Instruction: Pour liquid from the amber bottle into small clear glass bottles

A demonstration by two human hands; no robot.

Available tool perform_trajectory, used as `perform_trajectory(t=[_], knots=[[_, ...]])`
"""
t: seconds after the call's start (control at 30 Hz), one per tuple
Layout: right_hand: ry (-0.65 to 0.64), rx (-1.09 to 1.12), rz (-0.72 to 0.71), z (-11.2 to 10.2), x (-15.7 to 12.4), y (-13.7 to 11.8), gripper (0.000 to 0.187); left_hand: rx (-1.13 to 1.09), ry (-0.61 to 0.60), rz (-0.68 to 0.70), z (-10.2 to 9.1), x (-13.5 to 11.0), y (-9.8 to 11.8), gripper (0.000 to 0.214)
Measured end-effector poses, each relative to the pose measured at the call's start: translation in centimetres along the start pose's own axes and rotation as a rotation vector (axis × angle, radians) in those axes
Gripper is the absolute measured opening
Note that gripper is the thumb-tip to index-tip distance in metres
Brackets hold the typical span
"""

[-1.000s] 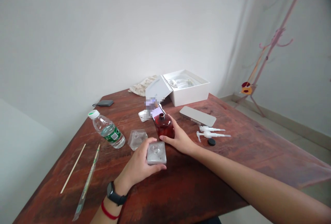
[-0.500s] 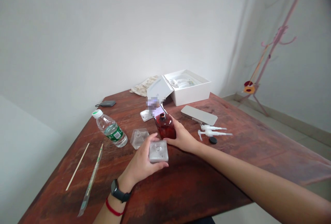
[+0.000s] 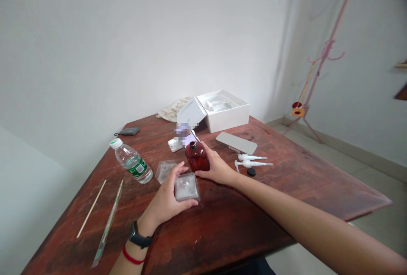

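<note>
Right, here we go: the right hand [image 3: 216, 169] has its grip clamped around a dark red square glass bottle [image 3: 197, 158], which stands upright on the reddish-brown wooden table [image 3: 222, 237]. The left hand [image 3: 163, 201] spans a clear square block [image 3: 187, 187], grip closed on its edges, just in front of the bottle. Right beside that sits a second clear block [image 3: 164, 171], and next to it a green-labelled plastic water bottle [image 3: 132, 167] lies on its side.
</note>
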State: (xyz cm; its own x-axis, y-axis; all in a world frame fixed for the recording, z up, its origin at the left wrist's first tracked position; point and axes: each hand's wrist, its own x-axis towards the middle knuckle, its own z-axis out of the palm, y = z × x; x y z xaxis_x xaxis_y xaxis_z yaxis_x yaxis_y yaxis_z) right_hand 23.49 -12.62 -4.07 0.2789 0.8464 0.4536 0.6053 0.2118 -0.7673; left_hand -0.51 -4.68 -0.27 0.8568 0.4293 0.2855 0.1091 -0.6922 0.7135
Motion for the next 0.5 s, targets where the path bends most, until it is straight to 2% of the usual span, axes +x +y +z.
perform_trajectory(t=[0.1,0.27,0.4,0.5], knots=[[-0.012,0.021,-0.010,0.0,0.0,0.2,0.126,-0.060,0.072,0.082,-0.1,-0.1,0.0,0.092],[-0.008,0.035,-0.021,-0.3,0.2,0.1,0.126,-0.104,0.292,0.149,-0.1,0.0,0.1,0.049],[-0.003,0.063,-0.057,-0.7,0.4,-0.4,0.127,0.014,0.421,0.198,-0.3,0.1,1.0,0.024],[0.012,0.098,-0.104,-0.9,0.3,-0.8,0.125,0.138,0.475,0.293,-1.1,-0.2,3.0,0.014]])
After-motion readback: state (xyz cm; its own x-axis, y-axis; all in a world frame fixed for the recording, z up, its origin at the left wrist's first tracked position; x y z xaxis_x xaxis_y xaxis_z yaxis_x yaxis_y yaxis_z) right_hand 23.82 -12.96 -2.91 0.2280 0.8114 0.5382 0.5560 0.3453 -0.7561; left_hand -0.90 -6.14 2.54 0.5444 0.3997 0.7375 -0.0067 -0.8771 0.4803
